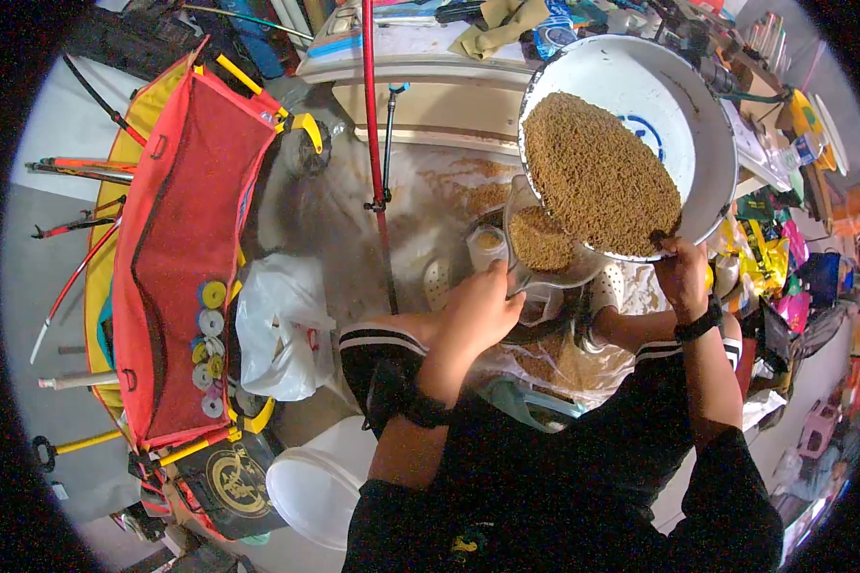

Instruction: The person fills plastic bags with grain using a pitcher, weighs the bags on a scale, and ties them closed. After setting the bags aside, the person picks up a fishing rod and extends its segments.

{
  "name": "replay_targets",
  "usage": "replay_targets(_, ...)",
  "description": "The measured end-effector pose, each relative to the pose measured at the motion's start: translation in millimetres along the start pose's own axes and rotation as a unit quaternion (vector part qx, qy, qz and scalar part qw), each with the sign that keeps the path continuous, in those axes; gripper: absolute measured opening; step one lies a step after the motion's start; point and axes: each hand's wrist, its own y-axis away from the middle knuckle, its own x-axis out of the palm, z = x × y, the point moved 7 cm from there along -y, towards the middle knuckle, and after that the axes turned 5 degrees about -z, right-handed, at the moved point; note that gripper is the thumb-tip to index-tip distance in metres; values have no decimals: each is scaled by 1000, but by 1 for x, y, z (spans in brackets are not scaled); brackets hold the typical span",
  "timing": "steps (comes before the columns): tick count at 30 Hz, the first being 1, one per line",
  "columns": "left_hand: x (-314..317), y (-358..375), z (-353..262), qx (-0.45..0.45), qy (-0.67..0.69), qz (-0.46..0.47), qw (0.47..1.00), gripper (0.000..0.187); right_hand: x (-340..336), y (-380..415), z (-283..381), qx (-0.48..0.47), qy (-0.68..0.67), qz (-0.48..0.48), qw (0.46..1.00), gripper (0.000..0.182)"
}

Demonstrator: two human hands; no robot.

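My right hand (683, 277) is closed on the lower rim of a white enamel basin (702, 143) with a dark edge, which is tipped steeply toward the left. A heap of small brown granules (597, 172) lies along its lower side, reaching the rim. Below that rim is a see-through bowl (583, 272) containing more of the same granules (541, 241). My left hand (487, 304) grips the near left edge of this bowl; part of the grip is hidden. Beside it, a white cup (486, 246) stands lower down, with something tan inside.
A red pole (373, 115) rises left of the basin. Further left are a red and yellow fabric bag (182, 258) and a white plastic bag (282, 329). A white bucket (320, 487) stands near my left elbow. Granules lie scattered on the floor sheet (411, 172). A cluttered table (411, 62) is ahead.
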Motion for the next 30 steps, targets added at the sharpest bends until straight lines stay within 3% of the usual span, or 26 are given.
replay_targets(8, -1, 2, 2, -5, -13, 8, 1000, 31, -7, -6, -2, -15, 16, -10, 1000, 36)
replay_targets(11, 2, 2, 5, -12, -25, 13, 1000, 31, -9, -5, -7, 36, -57, -53, 996, 33)
replay_targets(13, 3, 2, 7, -16, -31, 14, 999, 31, -17, -6, -6, 3, 20, -50, 999, 30)
replay_targets(20, 4, 1, 7, -16, -31, 18, 999, 32, -14, -8, -3, -8, 3, -25, 1000, 31)
replay_targets(23, 3, 0, 5, -18, -34, 22, 999, 33, -1, -3, 2, 42, -63, -57, 995, 34)
replay_targets(29, -1, 1, 2, -20, -38, 20, 999, 33, -1, -4, -2, 37, -80, -27, 996, 35)
replay_targets(30, -1, 1, 2, -22, -40, 21, 999, 33, -15, -8, -8, 2, -4, -1, 1000, 34)
